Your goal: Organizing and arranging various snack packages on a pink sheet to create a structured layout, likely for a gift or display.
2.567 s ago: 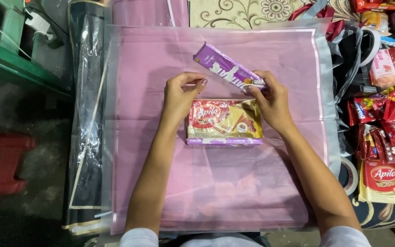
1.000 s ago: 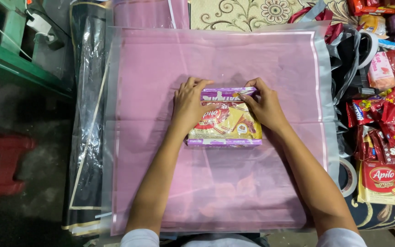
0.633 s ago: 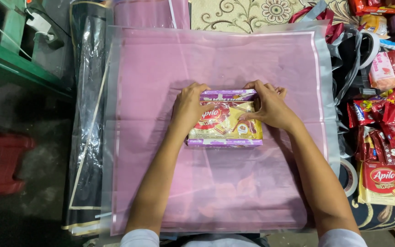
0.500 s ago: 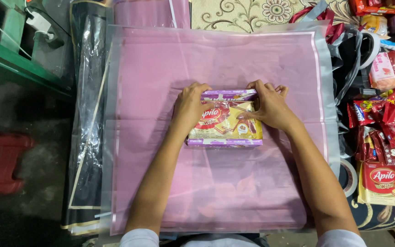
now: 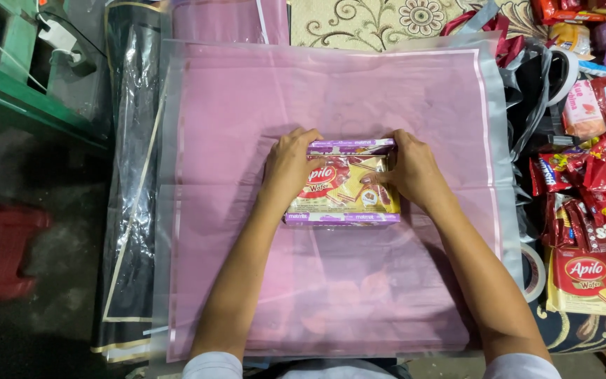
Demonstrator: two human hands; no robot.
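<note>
Hands (image 5: 289, 165) (image 5: 409, 168) around snack packs (image 5: 343, 184)

Floor on the left is dark, kind of grimy concrete (image 5: 29, 330) — a red plastic stool (image 5: 1, 245) sits on it, and a green painted bench (image 5: 15, 98) runs along the far left. Far side has a beige patterned rug (image 5: 373, 21) with swirly flowers. Light is soft and even — no hard shadows.

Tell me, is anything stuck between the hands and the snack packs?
Nothing visible. The left hand and right hand press straight against the snack packs on the pink sheet.
</note>
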